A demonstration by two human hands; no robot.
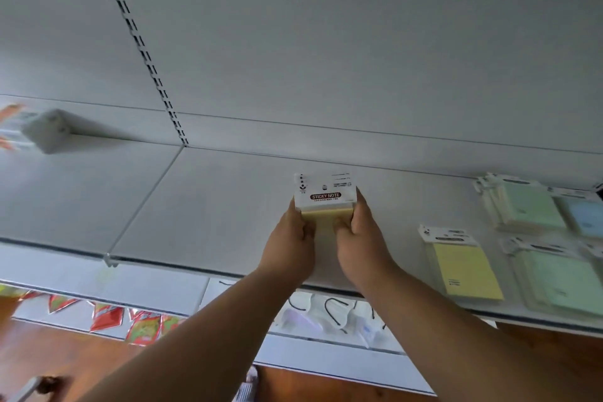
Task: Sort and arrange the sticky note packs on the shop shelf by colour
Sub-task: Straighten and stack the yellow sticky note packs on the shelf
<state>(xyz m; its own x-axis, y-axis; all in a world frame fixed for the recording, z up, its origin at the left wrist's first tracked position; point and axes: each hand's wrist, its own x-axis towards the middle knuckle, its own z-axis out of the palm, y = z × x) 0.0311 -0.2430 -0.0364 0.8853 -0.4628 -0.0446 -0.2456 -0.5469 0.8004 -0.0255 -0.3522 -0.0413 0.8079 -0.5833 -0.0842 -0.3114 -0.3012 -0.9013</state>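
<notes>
Both arms reached forward; the left hand point(293, 238) and right hand point(357, 232) together clasped a yellow sticky note pack point(324, 202) over the mid shelf point(212, 206). Blurred packs point(463, 268) lay rightward, some cut off.

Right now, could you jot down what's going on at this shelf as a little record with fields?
setting: white shop shelf
held pack: yellow pack, header reads STICKY NOTE
left hand: grips the pack's left side
right hand: grips its right side
loose yellow pack: flat on the shelf, to the right
green packs: far right, back and front
blue pack: far right, beside the back green one
lower shelf: red packets
</notes>
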